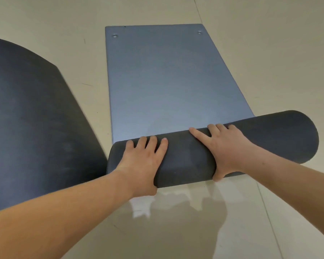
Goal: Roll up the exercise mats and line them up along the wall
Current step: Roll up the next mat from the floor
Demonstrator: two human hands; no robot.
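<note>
A blue-grey exercise mat (163, 81) lies flat on the floor ahead, with two eyelets at its far end. Its near end is wound into a thick dark roll (187, 157) lying crosswise, the right end slightly farther away. My left hand (144, 161) presses on the left part of the roll, fingers spread over the top and thumb at the near side. My right hand (224, 146) lies over the middle right of the roll, fingertips reaching its far side and thumb low on the near side. A second dark mat (32, 116) lies unrolled to the left.
Pale glossy floor tiles (176, 221) surround the mats, with my shadow and a bright reflection just in front of the roll. The dark mat's near right edge almost meets the roll's left end. No wall is in view.
</note>
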